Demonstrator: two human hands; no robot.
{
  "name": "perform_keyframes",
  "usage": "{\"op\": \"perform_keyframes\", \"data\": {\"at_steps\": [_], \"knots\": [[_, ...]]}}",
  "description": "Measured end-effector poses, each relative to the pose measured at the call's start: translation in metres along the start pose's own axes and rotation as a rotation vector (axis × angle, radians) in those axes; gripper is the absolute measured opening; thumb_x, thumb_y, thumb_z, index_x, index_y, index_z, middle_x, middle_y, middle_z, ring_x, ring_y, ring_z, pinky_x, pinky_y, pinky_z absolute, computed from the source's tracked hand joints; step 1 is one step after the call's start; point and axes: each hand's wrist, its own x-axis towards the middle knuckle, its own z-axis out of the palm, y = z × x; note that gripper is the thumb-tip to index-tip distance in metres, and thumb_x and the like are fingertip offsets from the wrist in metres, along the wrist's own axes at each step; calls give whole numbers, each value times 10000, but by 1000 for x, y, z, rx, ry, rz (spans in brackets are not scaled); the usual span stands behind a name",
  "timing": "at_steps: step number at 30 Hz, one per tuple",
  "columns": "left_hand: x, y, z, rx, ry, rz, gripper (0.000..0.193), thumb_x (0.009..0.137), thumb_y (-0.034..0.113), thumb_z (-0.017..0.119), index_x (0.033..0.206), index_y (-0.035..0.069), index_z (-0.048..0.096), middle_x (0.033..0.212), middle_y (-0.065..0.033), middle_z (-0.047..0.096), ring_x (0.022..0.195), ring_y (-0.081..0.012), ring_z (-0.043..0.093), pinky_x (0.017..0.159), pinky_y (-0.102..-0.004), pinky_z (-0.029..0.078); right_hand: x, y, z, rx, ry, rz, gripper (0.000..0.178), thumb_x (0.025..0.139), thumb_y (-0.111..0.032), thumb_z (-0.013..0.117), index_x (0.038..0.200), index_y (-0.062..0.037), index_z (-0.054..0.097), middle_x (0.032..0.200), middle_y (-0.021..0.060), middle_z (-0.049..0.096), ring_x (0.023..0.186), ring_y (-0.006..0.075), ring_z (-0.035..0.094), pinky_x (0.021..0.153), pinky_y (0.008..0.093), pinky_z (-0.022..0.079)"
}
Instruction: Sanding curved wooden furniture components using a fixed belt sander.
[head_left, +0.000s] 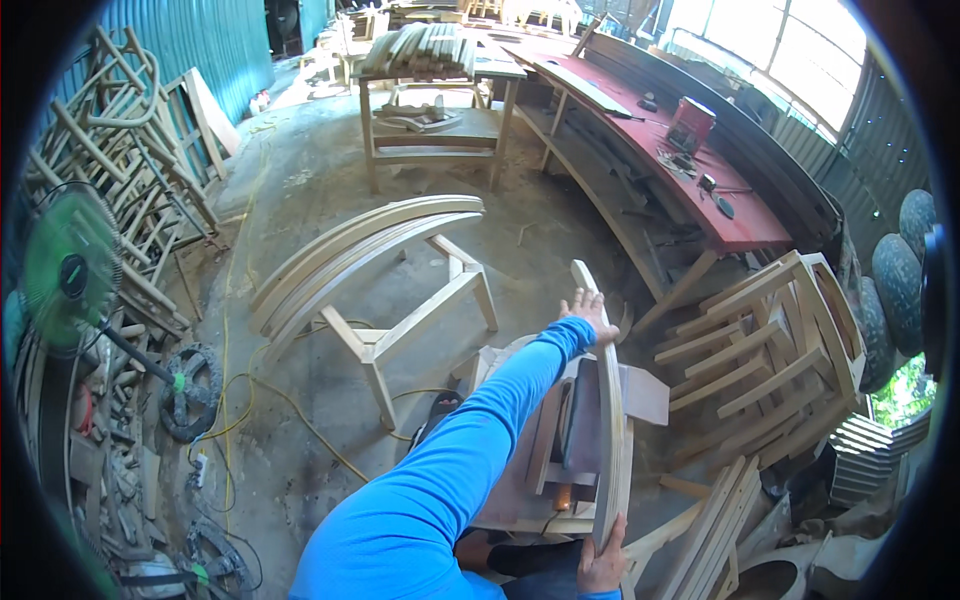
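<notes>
A long, pale curved wooden slat (pixel 611 430) stretches away from me, resting over or against a low machine with a grey-blue flat surface (pixel 583 425) and a small orange-brown cylinder (pixel 563 497). Near its far end, my left hand (pixel 588 316) grips the slat, fingers spread across the wood. My right hand (pixel 600 568) holds the near end, its thumb along the edge. My blue left sleeve hides part of the machine, so I cannot tell exactly where the wood touches it.
Several curved slats (pixel 370 240) lie on a wooden trestle (pixel 415 315) ahead. Stacked wooden frames (pixel 770 350) stand right, near a red workbench (pixel 735 205). At left are a green fan (pixel 72 270) and piled frames (pixel 120 140). A yellow cable (pixel 300 415) crosses the floor.
</notes>
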Motion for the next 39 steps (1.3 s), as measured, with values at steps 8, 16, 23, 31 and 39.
{"op": "perform_keyframes", "data": {"at_steps": [8,16,23,31,39], "knots": [[-162,65,45,83,-82,142,1035,899,609,509,1651,21,110,1741,-158,55,1614,-315,-16,1273,-580,-3,-184,75,-31,-200,157,-386,752,924,-191,670,1594,-75,348,1328,344,604,1071,512,657,819,523,565],[-229,70,46,115,46,126,1002,888,560,517,1647,23,144,1735,-172,86,1614,-323,-1,1273,-575,-23,-251,64,-52,107,64,19,495,975,-185,666,1444,-112,523,1121,203,671,953,452,661,872,519,556],[-122,45,39,23,69,71,967,883,546,538,1642,53,198,1726,-160,140,1610,-309,73,1278,-568,34,-142,26,-38,61,139,-97,708,905,-110,729,1538,-93,413,1092,259,690,952,492,689,746,495,578],[45,-7,12,-92,38,-42,937,872,523,537,1658,130,213,1734,-132,152,1607,-327,97,1274,-581,42,31,-35,-28,57,-11,-31,788,941,-75,667,1622,-100,271,1236,359,643,1086,522,668,890,483,562],[80,-9,13,-379,38,-172,1117,749,384,689,1675,153,108,1739,-137,109,1613,-325,33,1276,-569,32,145,-76,-16,-204,26,-123,811,923,-82,677,1626,-110,274,1129,252,636,1006,470,646,839,502,531]]}}
